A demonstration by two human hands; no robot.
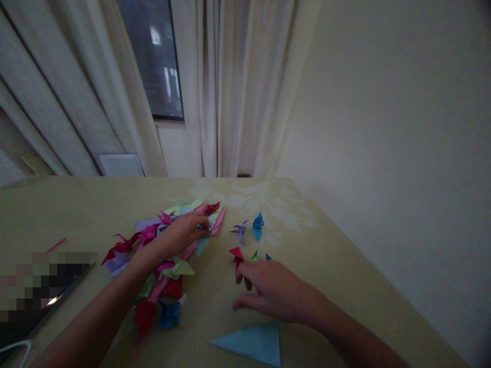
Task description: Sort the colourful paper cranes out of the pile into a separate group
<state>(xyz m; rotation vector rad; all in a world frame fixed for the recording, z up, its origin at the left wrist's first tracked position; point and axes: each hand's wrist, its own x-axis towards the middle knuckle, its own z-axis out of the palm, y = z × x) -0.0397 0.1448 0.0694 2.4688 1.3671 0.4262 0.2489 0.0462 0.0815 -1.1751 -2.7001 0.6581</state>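
Observation:
My left hand (191, 230) is over a pile of folded paper cranes (148, 235) in pink, red, purple, pale green and blue. Its fingers curl toward the thumb at the pile's right side, by some light blue paper; what lies between them is hidden. Lower right, my right hand (268, 290) hovers with thumb and fingers apart, holding nothing visible. Just beyond its fingertips stand a red crane (237, 254) and a pale green crane (253, 255), with a blue one (268, 257) partly hidden. Farther back sit a purple crane (240, 231) and another blue crane (258, 222).
A light blue folded paper triangle (253, 343) lies at the table's near edge. On the left are a dark flat device (63, 291), partly pixelated, and a thin pink stick (57, 245). The yellowish patterned tabletop (307, 245) meets a wall at right; curtains (245, 92) hang behind.

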